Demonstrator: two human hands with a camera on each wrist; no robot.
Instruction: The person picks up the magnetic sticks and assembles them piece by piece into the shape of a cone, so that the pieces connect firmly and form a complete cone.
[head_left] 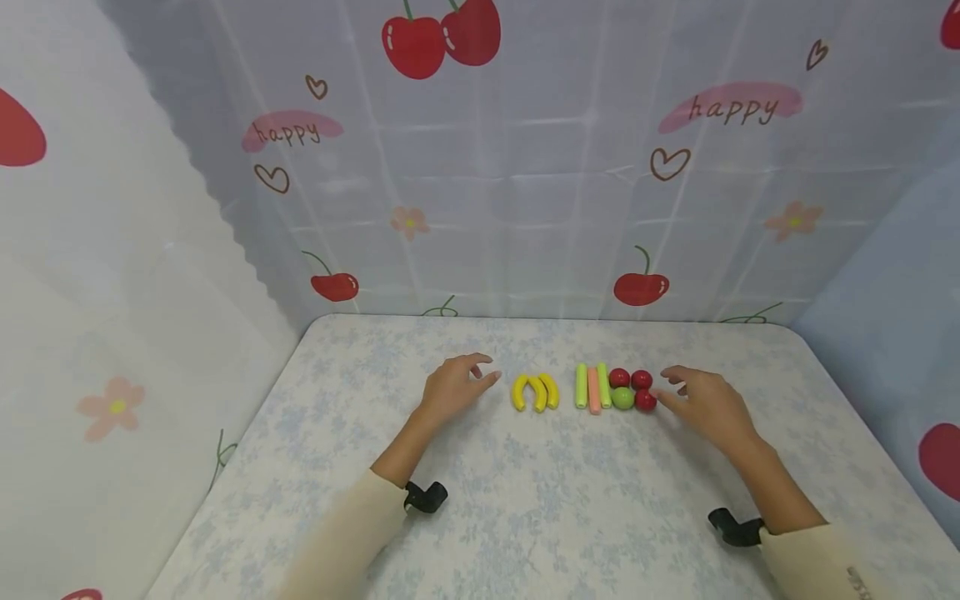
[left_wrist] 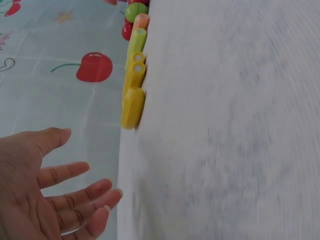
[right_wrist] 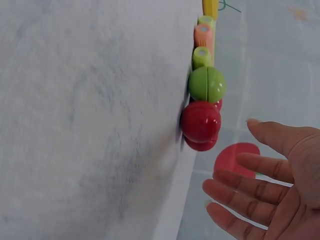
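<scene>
My left hand (head_left: pixel 454 388) hovers left of three yellow toy bananas (head_left: pixel 540 393), fingers relaxed and holding nothing. In the left wrist view the left palm (left_wrist: pixel 22 192) shows bare, with its fingers spread apart. Right of the bananas lie two light green sticks (head_left: pixel 581 387) with an orange stick (head_left: pixel 594 390) between them. Beside the sticks, three red balls (head_left: pixel 641 380) and a green ball (head_left: pixel 622 398) sit in a tight cluster. My right hand (head_left: pixel 712 408) is just right of this cluster, fingers loosely bent; the right wrist view shows it apart from the red balls, holding nothing.
A pale table (head_left: pixel 555 508) with a blue floral pattern carries everything. Behind its far edge hangs a curtain (head_left: pixel 517 233) with cherry and "happy" prints, and similar sheets enclose the left and right sides. A black wrist-worn device (head_left: pixel 426 497) sits at each sleeve cuff.
</scene>
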